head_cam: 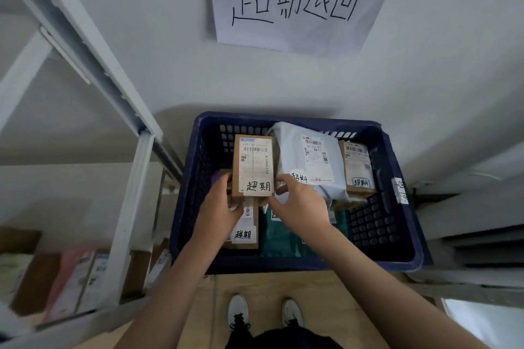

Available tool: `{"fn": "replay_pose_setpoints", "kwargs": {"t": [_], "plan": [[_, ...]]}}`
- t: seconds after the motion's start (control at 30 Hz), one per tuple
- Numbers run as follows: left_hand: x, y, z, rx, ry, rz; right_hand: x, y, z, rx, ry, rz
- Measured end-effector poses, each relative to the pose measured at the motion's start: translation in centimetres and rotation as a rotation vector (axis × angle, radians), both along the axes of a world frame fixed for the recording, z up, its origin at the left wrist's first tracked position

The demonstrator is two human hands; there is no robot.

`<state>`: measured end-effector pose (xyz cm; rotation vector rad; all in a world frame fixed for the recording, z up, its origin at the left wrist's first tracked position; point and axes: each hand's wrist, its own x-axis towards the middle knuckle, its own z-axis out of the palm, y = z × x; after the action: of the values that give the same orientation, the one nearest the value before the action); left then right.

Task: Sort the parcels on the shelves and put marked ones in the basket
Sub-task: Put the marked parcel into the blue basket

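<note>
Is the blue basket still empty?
No, the blue basket already holds several marked parcels, and both hands are holding a cardboard box over it.

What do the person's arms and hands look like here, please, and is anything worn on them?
Both forearms are bare up to the bottom edge of the picture: no sleeves show. The left hand and the right hand have no gloves, and no watch, bracelet or ring can be seen on the sides that face the camera. No markings or cables are visible on either arm.
</note>
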<state>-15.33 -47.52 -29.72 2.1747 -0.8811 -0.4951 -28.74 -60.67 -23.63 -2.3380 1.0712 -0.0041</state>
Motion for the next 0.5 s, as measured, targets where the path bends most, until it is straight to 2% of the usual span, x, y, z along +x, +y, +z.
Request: {"fn": "replay_pose_setpoints", "kwargs": {"t": [0.3,0.5], "plan": [[-4.4,5.7,1.7,0.014,0.03,0.196,-4.6,1.2,0.4,0.041,-0.005,0.16],[-10.2,10.8,3.1,-0.039,-0.081,0.3,-7.2,3.3,0.1,0.031,-0.013,0.377]]}}
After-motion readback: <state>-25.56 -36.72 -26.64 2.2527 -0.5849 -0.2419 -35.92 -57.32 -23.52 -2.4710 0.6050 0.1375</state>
